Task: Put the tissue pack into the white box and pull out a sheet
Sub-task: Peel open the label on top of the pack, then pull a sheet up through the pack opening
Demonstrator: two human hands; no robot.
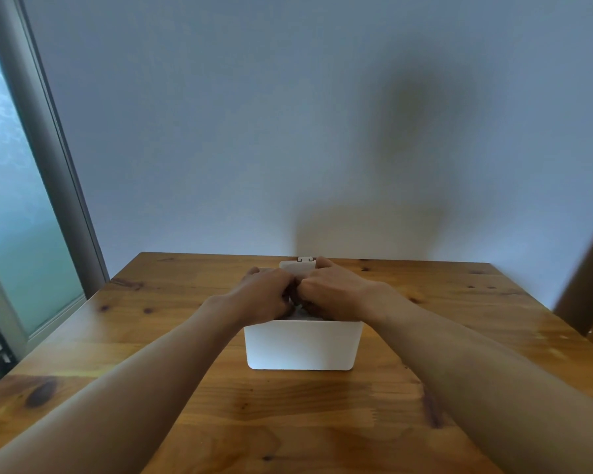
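Over the open top of the box, the left hand [266,295] and the right hand [332,290] sit knuckle to knuckle, fingers curled down inside; whether they grip anything cannot be told. Between the hands a small grey-white patch [300,313] shows, possibly the tissue pack, though too hidden to be sure. Beneath them stands the white rounded-corner plastic box [302,345], its white lid [297,266] raised upright at the far side. It rests near the middle of the knotty brown wooden counter [288,422], which runs back to a pale blue-grey wall [254,131].
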